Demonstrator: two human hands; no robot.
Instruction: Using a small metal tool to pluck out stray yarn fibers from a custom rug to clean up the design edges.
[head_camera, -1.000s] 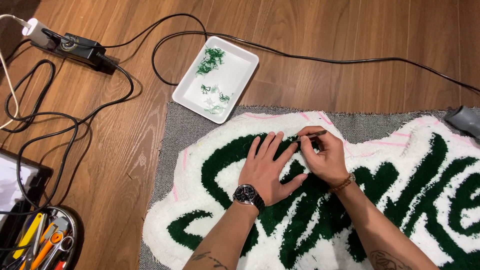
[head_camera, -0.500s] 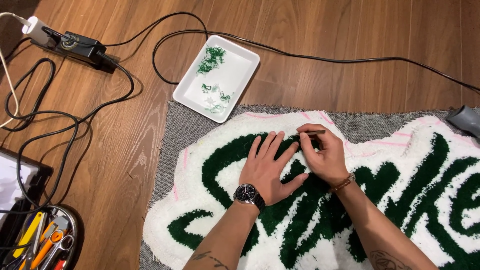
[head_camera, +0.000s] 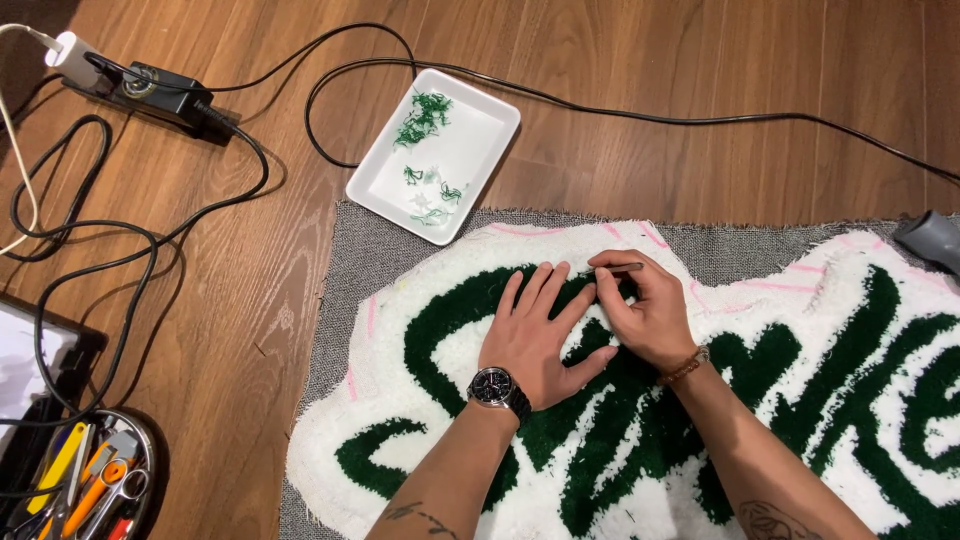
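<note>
A white tufted rug (head_camera: 440, 360) with dark green lettering lies on grey backing cloth on the wooden floor. My left hand (head_camera: 535, 335), with a wristwatch, presses flat on the pile, fingers spread. My right hand (head_camera: 645, 310) sits just to its right, fingers pinched around a thin dark tool (head_camera: 625, 268) held at the top of the green lettering. The tool's tip is hidden by my fingers.
A white rectangular tray (head_camera: 385, 185) holding green yarn scraps sits beyond the rug. Black cables (head_camera: 150, 250) and a power adapter (head_camera: 160, 88) run over the floor at left. A tin of hand tools (head_camera: 90, 485) is at the lower left. A grey object (head_camera: 935, 238) pokes in at the right edge.
</note>
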